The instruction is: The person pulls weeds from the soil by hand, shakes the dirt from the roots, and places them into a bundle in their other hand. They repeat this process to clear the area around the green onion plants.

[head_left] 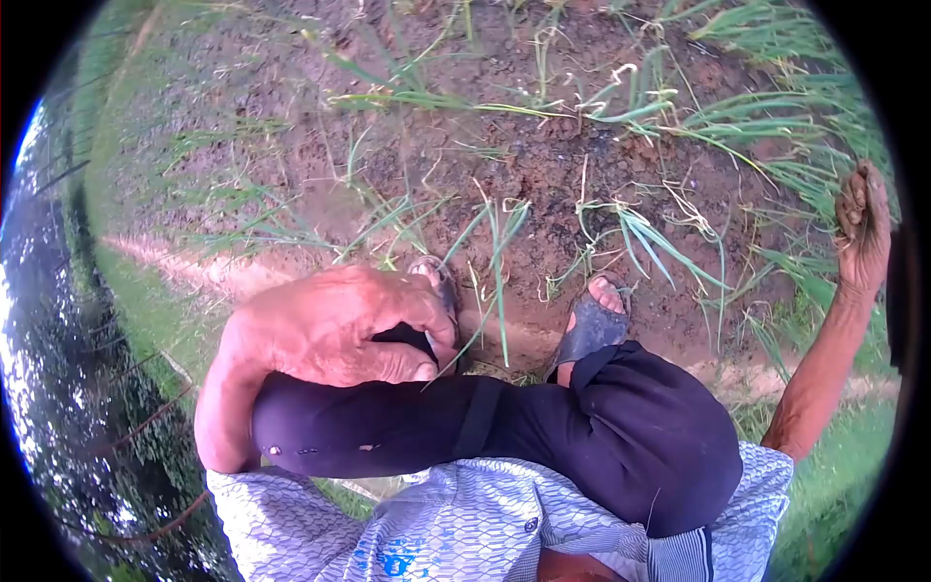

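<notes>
My left hand (330, 325) is over my left knee, its fingers curled round toward the thumb. A thin green blade (475, 335) runs to the thumb tip and appears pinched there. Out at the far right, my right hand (863, 218) is raised beside the onion leaves (805, 126), its fingers muddy and folded toward the palm. What lies inside those fingers, if anything, is hidden. Between my feet and ahead of them, young onion plants (645, 233) grow from wet brown soil (543, 165).
My sandalled feet (593, 325) stand at the bed's edge, below my dark trousers (388, 422). Further onion plants (417, 97) spread across the bed, thicker at the right. Grass (145, 320) and dark trees (107, 436) lie at the left.
</notes>
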`<action>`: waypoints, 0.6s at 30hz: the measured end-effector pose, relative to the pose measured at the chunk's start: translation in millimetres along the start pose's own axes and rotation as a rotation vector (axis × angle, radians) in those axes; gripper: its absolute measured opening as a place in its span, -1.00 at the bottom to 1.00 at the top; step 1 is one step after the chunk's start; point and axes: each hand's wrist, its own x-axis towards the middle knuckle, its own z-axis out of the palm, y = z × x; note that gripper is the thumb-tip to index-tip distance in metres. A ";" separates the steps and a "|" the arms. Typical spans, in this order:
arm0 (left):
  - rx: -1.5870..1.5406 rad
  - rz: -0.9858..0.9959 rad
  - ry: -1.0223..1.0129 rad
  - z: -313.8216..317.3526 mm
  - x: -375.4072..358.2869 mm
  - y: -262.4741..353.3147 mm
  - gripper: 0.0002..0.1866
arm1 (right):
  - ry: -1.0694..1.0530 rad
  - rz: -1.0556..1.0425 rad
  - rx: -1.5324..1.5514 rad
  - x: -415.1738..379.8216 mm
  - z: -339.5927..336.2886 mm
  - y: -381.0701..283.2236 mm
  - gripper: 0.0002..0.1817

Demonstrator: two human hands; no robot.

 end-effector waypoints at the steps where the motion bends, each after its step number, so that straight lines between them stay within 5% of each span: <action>1: -0.070 0.068 0.117 6.2 2.3 -2.4 -0.64 | 0.049 -0.019 0.029 -33.3 34.8 0.0 -0.68; 4: -0.039 0.010 0.005 0.5 16.4 2.9 -0.58 | 0.126 -0.060 0.100 -99.5 80.1 11.3 -0.76; 7: -0.058 0.132 0.078 6.6 18.0 -11.6 -0.65 | 0.258 -0.012 0.034 -175.4 66.5 20.1 -0.78; 9: 0.034 0.125 0.086 2.2 21.9 -4.5 -0.53 | 0.281 0.030 0.092 -218.6 61.0 31.1 -0.76; 11: 0.041 0.101 0.149 2.6 23.7 -0.2 -0.49 | 0.510 0.349 -0.208 -256.8 59.0 40.1 -0.78; 13: 0.054 0.054 0.193 -1.0 30.6 6.2 -0.46 | 0.461 0.805 -0.648 -270.3 67.3 69.5 -0.75; 15: 0.037 0.037 0.250 -3.1 33.1 0.5 -0.45 | -0.048 0.335 -1.736 -330.7 22.0 152.8 -0.73; 18: -0.047 0.033 0.437 -0.9 38.2 -1.0 -0.43 | 0.556 0.547 -1.409 -350.9 -17.9 216.4 -0.72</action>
